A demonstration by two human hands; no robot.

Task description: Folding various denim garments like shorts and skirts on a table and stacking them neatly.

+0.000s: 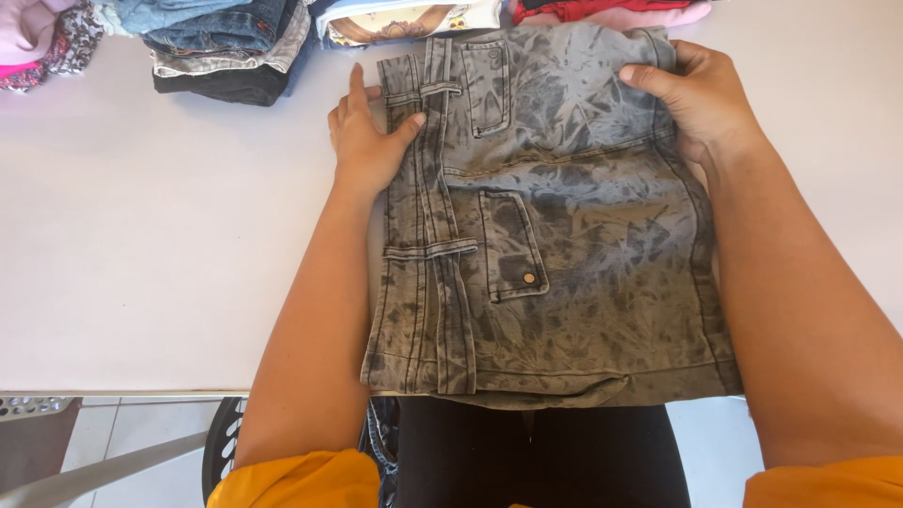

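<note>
Sleeves: orange sleeves (292, 480) at the bottom edge, bare forearms reaching forward.
Garment: grey acid-washed jeans (555, 235), folded, flat on the white table (141, 235), near edge overhanging toward the person.
Left hand: left hand (369, 136) at the waistband's far left corner, thumb pressed on the denim, fingers extended on the table beside it.
Right hand: right hand (701, 99) curled round the far right corner, thumb on top, fingers hidden beneath the fold.
Beyond: stack of folded denim (230, 42), further folded clothes along the far edge.
</note>
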